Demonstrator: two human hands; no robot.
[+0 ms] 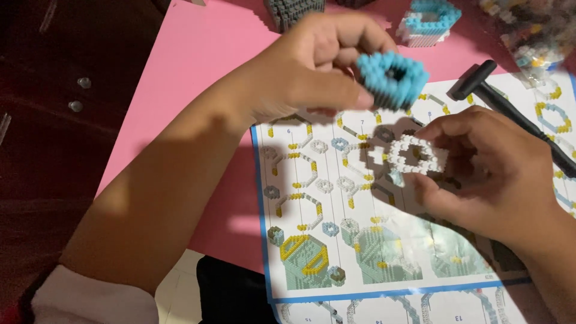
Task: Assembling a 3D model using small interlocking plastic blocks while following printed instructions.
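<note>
Left hand pinches blue brick ring, raised above instruction sheet. Right hand clamps white brick ring in fingertips, just below blue one — rings apart. Step looks like joining layers; next move calls for aligning studs, then pressing together. Black hammer lies on pink surface behind.

Two bare hands and forearms show, the left hand and the right hand, with no rings, watch or bracelets; short, plain nails; the left upper arm ends in a white short fabric sleeve with a dark red edge at its cuff
</note>
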